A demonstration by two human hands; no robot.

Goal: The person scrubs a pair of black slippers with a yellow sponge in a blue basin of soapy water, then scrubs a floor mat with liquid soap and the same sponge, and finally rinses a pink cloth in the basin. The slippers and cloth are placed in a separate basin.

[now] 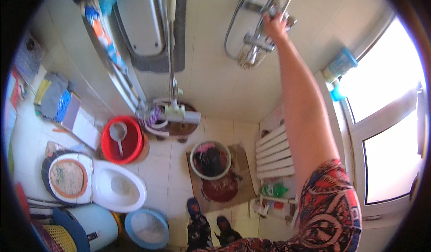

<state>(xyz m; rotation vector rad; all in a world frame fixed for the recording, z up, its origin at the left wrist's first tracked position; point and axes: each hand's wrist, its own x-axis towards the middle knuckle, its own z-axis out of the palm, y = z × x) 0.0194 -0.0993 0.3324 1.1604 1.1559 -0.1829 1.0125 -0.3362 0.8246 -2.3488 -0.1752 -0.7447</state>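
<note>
My right hand (276, 25) reaches up along the wall, its fingers closed around part of a chrome shower fitting (273, 10). A grey shower hose (227, 33) loops to the left of it. Below the hand, a chrome bracket (259, 41) carries a round brush-like head (251, 57). My left hand is out of view. On the floor before me stands a basin (192, 161) with dark and pink cloth (211, 159) in it. A dark red round thing (220, 188) lies by the basin, on a brown mat (245, 174).
A red bucket (105, 137) holds a ladle (118, 132). Left are an open toilet (141, 188) and a blue tub (128, 223). A flat mop (183, 115) leans on the wall. At right, a white slatted rack (274, 152) holds a green bottle (274, 190) beneath; a window (387, 77) is above.
</note>
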